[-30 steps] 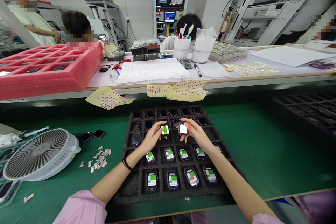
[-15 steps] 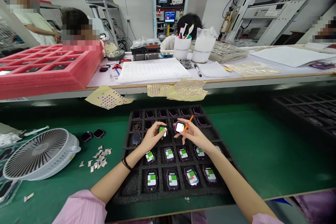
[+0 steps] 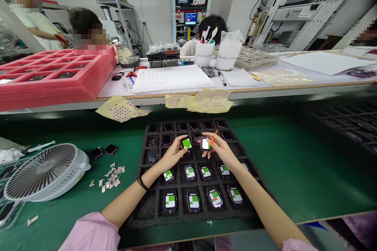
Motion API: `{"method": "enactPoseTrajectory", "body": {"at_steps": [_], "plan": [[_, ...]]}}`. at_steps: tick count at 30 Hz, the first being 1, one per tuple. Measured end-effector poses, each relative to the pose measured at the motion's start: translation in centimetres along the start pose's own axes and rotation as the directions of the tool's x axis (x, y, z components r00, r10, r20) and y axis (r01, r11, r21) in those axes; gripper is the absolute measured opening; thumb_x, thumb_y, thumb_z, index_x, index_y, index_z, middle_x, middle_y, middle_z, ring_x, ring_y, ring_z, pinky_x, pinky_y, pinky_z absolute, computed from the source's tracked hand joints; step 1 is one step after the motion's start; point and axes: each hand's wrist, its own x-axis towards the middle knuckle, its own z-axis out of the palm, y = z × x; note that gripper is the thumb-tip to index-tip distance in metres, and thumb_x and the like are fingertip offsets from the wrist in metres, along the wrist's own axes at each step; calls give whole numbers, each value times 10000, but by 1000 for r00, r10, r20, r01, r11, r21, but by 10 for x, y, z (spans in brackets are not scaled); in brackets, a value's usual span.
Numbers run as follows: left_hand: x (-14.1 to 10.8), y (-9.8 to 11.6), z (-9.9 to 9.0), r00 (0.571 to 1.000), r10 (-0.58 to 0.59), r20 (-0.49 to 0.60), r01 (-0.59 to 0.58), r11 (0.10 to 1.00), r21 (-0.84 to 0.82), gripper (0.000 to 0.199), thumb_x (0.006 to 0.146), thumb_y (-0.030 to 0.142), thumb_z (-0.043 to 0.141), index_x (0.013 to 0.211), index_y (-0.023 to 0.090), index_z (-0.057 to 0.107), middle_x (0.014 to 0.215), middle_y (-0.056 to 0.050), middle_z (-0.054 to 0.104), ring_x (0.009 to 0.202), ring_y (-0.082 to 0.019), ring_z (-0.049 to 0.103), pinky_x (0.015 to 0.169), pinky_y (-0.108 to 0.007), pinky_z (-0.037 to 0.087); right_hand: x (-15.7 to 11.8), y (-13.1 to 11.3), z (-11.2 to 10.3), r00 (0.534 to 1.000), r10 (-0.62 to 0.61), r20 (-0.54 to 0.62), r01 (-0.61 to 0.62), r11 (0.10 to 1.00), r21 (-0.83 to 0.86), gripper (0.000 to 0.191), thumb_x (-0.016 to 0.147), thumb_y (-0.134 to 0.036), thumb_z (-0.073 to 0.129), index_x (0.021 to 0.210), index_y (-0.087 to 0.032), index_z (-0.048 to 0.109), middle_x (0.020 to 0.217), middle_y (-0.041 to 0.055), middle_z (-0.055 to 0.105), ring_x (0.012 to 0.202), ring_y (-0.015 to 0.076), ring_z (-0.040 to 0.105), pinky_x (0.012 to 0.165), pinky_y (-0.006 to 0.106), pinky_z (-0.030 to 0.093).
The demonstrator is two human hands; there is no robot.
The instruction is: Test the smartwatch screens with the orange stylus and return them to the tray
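Right over the upper middle of the black foam tray (image 3: 138, 180), the left hand (image 3: 172, 155) pinches a smartwatch (image 3: 187, 143) by its edges in a narrow grip, green-labelled face tilted up! The right hand (image 3: 220, 151) holds a purple-framed watch (image 3: 205, 144) just as narrowly, its screen bright white, an orange pick (image 3: 213, 137) jutting from between the fingers.

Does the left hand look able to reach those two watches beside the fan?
Probably yes: only the foam tray's rim and green mat separate the left hand from the two watches, once it sets down the watch it holds.
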Motion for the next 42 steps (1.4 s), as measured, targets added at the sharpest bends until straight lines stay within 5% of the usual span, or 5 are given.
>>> {"method": "enactPoseTrajectory", "body": {"at_steps": [8,14,22,37,42], "plan": [[0,4,-1,998,18,-60,-19,1000,-7,500,851,433,528,1275,197,410,925,-41,534,727,-117,501,592,-220,384,-1,2,4,998,-20,61,19,1000,20,530,767,-317,675,1245,-253,455,1138,103,578,745,189,683,458,230,496],[-1,14,-1,987,-12,-163,19,999,40,410,848,498,499,1097,177,555,679,30,442,565,-83,396,508,-198,334,-1,-2,2,1000,-17,-17,17,999,34,351,813,-418,602,1079,-198,535,939,70,649,519,144,645,414,239,458],[-1,9,-1,986,-58,-154,65,997,45,379,789,519,580,932,168,568,731,6,519,641,-113,511,495,-192,415,-2,-4,4,998,2,-61,-3,1000,-14,316,791,-429,637,983,-194,547,823,21,656,407,98,562,391,237,431],[1,-1,-1,996,56,-74,-56,998,-1,528,816,367,608,1275,201,408,1100,-80,556,955,-168,548,794,-275,457,-3,-2,4,997,-4,77,3,1000,20,560,795,-309,641,1307,-269,417,1115,91,575,742,176,660,436,214,452],[1,-2,-1,999,16,-43,-19,997,-76,573,857,350,537,1368,223,311,1168,-101,529,932,-175,551,644,-236,417,-2,-3,3,997,6,71,-10,999,44,547,818,-331,606,1328,-281,415,1136,97,567,753,179,663,455,224,464]]}}
